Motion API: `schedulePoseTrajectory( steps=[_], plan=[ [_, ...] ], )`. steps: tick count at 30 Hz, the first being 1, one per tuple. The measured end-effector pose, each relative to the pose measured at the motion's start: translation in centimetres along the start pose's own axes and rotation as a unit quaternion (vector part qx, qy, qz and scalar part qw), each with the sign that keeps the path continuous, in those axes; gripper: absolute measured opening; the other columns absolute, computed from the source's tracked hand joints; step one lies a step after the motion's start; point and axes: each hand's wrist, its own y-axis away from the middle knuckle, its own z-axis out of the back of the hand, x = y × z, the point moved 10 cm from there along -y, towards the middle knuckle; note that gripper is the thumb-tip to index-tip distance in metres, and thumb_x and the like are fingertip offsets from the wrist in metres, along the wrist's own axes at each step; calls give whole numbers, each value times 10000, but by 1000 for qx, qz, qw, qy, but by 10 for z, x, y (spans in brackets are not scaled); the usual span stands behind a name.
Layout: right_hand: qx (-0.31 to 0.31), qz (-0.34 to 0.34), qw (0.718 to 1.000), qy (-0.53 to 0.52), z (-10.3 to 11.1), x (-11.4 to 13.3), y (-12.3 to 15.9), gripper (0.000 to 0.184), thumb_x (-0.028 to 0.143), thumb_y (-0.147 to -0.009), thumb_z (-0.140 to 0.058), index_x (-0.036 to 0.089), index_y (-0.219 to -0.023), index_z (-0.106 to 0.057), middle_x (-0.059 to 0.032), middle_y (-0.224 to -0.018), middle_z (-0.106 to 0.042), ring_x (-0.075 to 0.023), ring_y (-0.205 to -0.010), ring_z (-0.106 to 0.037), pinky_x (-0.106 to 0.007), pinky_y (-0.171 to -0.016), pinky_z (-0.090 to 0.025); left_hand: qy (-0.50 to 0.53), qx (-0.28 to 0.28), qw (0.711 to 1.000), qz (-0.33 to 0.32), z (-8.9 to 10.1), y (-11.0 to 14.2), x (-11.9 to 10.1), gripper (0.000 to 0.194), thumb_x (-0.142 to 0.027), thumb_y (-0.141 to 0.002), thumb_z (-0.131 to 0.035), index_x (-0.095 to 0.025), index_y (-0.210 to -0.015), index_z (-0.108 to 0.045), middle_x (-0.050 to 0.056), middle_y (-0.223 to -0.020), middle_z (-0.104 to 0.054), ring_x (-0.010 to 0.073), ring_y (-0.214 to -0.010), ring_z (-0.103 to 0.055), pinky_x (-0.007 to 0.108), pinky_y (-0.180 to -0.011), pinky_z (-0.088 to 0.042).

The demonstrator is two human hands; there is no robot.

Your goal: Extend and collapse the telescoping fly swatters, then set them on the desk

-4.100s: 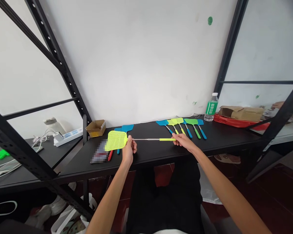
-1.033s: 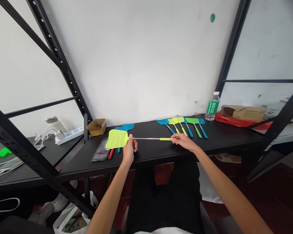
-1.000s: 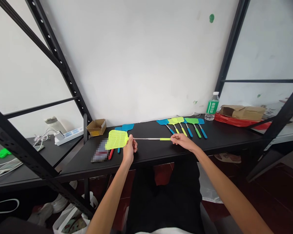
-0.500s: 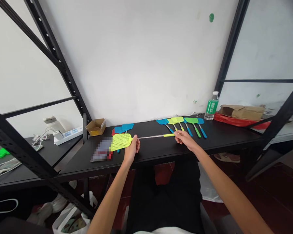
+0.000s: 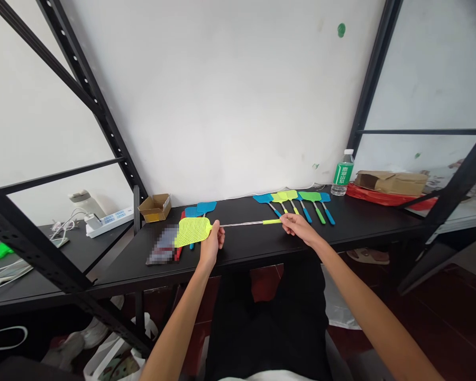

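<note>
A yellow fly swatter (image 5: 194, 232) with a perforated head and a thin metal rod lies across my two hands, above the black table (image 5: 241, 246). My left hand (image 5: 212, 241) is closed on its neck, just right of the head. At the other end, my right hand (image 5: 295, 226) pinches the tip of the yellow handle. Behind the yellow head lie blue swatters (image 5: 206, 208), partly covered by it. Several swatters (image 5: 311, 197) in blue, yellow and green lie in a row beyond my right hand, their handles pointing toward me.
A small open cardboard box (image 5: 155, 207) sits at the table's left end, near a blurred-out flat package (image 5: 162, 247). At the right stand a water bottle (image 5: 342, 173) and a cardboard box (image 5: 392, 182) over red plastic. Black rack posts (image 5: 376, 79) rise at both sides.
Both hands and the yellow fly swatter have shifted slightly left, still gripped at the same places. The swatters on the table lie as before.
</note>
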Motion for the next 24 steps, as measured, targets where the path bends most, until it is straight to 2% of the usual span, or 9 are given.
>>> schedulePoseTrajectory(
  steps=[24],
  plan=[
    [2, 8, 1000, 4, 0, 2, 0, 436, 623, -849, -608, 192, -798, -565, 26, -624, -504, -112, -552, -435, -250, -495, -311, -6, -3, 1000, 1, -1, 1, -2, 448, -579, -861, -584, -178, -662, -561, -34, -499, -428, 84, -448, -374, 197, -406, -270]
  ],
)
